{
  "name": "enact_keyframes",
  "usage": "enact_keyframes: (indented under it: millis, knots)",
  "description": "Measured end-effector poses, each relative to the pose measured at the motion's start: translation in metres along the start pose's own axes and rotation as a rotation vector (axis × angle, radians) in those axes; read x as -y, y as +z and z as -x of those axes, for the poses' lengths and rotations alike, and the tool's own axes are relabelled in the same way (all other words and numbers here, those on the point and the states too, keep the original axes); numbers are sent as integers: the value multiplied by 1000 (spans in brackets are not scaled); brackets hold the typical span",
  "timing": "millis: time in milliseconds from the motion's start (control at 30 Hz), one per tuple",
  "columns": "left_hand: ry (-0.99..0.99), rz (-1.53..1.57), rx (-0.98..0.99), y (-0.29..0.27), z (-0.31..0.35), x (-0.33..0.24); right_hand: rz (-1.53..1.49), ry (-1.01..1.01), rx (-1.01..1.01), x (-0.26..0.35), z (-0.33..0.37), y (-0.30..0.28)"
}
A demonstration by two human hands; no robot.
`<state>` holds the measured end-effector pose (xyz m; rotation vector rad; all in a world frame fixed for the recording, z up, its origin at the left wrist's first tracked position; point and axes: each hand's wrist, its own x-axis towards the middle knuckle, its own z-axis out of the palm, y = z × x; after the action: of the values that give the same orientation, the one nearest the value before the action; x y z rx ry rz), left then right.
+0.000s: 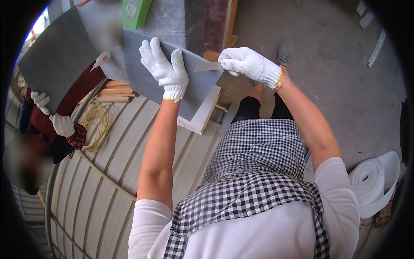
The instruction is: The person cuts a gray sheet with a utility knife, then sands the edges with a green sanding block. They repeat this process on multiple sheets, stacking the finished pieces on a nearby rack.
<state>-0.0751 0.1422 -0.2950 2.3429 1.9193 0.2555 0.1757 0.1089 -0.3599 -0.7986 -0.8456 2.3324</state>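
Observation:
My left hand, in a white knitted glove, lies on a flat grey panel with its fingers spread. In my right hand, gloved the same way, is a thin flat metal scraper blade. The fingers are closed round its right end, so the grip itself is hidden. The blade reaches left over the panel's right part; whether it touches the surface I cannot tell. Under the panel's near corner shows a white board.
At the left another person's gloved hands are by a large grey sheet. Around the bench are a green box, a white bottle, wooden strips and a yellowish coil. A white foam roll lies at right.

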Motion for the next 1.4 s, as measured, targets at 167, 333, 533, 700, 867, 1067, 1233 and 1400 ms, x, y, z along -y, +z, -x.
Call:
enact_keyframes:
  millis: [167,333,533,700,867,1067,1233,1400]
  knots:
    - [-38,-11,28,0,0,-2,-9,-71,-43,3,-16,3]
    - [-61,-23,38,1,1,-9,-89,-65,-89,-2,-1,8]
    - [-66,-32,31,3,1,-16,-83,-23,-91,2,15,4]
    - [-84,-22,37,1,2,-26,-126,-5,-91,-4,22,1]
    - [-81,-24,37,0,1,-31,-99,3,-93,-2,31,-4]
    - [-81,-28,40,-4,2,-40,-158,95,-93,13,43,-6]
    - [-75,-29,37,-5,1,-44,-322,195,-109,-25,88,-18]
    - [-71,-36,45,-4,5,-33,-408,176,-232,-22,80,-8]
